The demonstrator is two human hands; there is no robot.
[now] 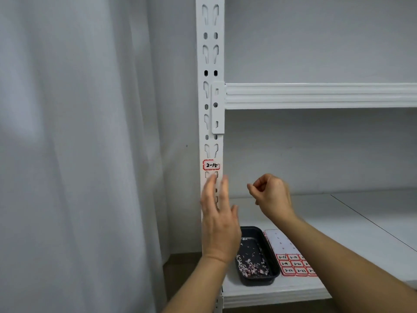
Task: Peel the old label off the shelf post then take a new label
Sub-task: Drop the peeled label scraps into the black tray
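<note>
A small white label (211, 165) with a red border and black writing "2-15" sticks flat on the white slotted shelf post (210, 91). Just below it, my left hand (220, 219) is raised in front of the post, blurred, fingers straight and apart, fingertips a little under the label and holding nothing. To the right, my right hand (272, 196) hovers over the shelf with its fingers curled in and thumb against forefinger; I see nothing between them. A sheet of new red-bordered labels (291, 262) lies on the lower shelf, partly hidden by my right forearm.
A black tray (269, 255) holding several torn label scraps sits on the lower shelf board (338, 224), beside the sheet. A white shelf beam (316, 96) crosses above. Grey curtain (79, 143) hangs left of the post; a pale wall stands behind.
</note>
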